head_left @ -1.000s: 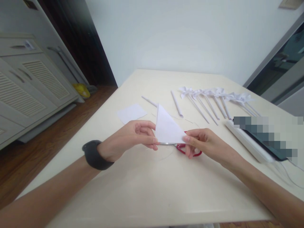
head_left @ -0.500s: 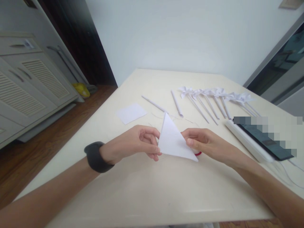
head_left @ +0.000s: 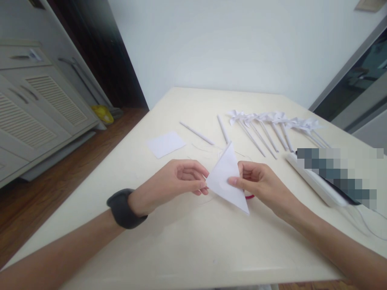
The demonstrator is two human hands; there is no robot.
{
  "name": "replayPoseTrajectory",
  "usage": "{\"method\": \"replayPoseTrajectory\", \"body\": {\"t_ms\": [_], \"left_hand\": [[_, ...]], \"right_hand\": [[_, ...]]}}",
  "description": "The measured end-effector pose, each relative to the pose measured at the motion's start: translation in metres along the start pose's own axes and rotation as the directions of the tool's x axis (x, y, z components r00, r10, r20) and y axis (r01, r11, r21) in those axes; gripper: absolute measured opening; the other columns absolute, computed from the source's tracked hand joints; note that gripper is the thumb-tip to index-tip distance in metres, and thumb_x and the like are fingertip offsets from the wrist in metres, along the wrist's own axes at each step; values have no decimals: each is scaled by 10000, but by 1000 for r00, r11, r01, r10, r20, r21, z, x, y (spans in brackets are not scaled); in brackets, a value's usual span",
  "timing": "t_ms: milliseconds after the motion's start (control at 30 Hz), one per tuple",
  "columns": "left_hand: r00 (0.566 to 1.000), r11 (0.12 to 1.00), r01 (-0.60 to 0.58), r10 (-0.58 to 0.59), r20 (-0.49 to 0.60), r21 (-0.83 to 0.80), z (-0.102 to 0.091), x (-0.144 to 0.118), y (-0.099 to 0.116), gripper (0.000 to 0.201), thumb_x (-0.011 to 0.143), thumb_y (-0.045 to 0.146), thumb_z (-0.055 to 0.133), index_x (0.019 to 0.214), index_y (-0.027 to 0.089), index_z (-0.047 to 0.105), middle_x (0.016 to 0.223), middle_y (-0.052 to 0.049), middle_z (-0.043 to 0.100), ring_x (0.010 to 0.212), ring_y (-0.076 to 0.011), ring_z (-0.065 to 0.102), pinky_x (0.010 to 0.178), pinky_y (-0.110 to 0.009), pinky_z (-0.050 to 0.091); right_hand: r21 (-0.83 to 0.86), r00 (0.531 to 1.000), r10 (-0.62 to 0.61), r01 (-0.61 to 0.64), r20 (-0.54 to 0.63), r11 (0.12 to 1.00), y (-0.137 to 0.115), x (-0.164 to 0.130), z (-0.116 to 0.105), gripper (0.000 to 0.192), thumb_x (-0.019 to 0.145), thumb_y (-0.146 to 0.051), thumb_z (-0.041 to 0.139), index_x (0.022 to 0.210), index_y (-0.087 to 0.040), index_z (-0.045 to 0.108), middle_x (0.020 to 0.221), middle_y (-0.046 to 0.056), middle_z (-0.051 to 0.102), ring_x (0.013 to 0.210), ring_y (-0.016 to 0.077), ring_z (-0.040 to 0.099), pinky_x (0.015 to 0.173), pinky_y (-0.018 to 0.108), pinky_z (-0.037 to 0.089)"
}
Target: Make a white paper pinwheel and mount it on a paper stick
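A sheet of white paper (head_left: 225, 171), folded into a triangle, is held above the table between my hands. My right hand (head_left: 255, 179) grips its right side, thumb on the front and fingers behind. At the paper's left corner, the thumb and fingertips of my left hand (head_left: 187, 177) close on the edge. A black band (head_left: 125, 209) is round my left wrist. Something red (head_left: 249, 197) shows partly behind the paper, its kind hidden. Thin threads (head_left: 202, 148) lie on the table just beyond.
Flat white paper (head_left: 167, 144) lies at the left. Two rolled paper sticks, a thin one (head_left: 196, 133) and a thicker one (head_left: 223, 128), lie behind the hands. Several paper pinwheels (head_left: 273, 117) on sticks line the back right. A white bar-shaped object (head_left: 316, 179) and a partly blurred dark device sit at the right.
The folded paper has turned clockwise, its top corner swinging right over the thicker stick. My right thumb has moved further onto its face. My left hand stays at the left corner.
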State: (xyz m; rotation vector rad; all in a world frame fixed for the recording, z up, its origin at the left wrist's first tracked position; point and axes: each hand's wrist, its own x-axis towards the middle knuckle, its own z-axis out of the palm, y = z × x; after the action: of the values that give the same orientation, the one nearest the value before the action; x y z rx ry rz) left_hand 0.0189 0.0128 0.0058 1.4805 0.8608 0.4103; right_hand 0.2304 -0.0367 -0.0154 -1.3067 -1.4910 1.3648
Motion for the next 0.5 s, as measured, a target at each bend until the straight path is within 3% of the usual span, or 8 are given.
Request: {"method": "replayPoseTrajectory", "body": {"t_ms": [167, 333, 433, 500], "left_hand": [[1000, 1000, 22, -22, 13, -4, 3, -2, 2, 92, 743, 225, 577, 801, 156, 595, 802, -50, 679, 803, -178, 624, 739, -289, 480], [998, 1000, 8, -8, -69, 5, 4, -1, 1, 117, 733, 273, 587, 708, 158, 593, 726, -34, 678, 737, -159, 619, 729, -270, 473], [1000, 1000, 10, -10, -15, -11, 3, -1, 0, 83, 714, 230, 608, 677, 162, 576, 705, -18, 666, 714, -152, 615, 694, -259, 471], [1000, 999, -14, 14, 10, -34, 2, -1, 0, 73, 712, 197, 612, 671, 162, 562, 716, -10, 658, 722, -146, 609, 688, -248, 466]], "right_hand": [[-23, 999, -7, 6, -40, 1000, -4, -2, 3, 274, 785, -380, 553, 655, -187, 407, 720, -12, 499, 620, 105, 466, 482, 194, 358], [-68, 999, -20, 18, -29, 998, -8, -3, 5, 165, 796, -351, 541, 776, -192, 504, 792, 8, 549, 730, 151, 541, 565, 233, 425], [-155, 998, -66, 68, 21, 986, -8, -3, 3, 174, 815, -357, 512, 833, -188, 552, 776, 13, 564, 746, 158, 555, 600, 241, 426], [-214, 995, -86, 93, 41, 972, -7, -4, 2, 210, 819, -352, 507, 756, -166, 581, 723, 17, 570, 684, 143, 544, 577, 235, 409]]}}
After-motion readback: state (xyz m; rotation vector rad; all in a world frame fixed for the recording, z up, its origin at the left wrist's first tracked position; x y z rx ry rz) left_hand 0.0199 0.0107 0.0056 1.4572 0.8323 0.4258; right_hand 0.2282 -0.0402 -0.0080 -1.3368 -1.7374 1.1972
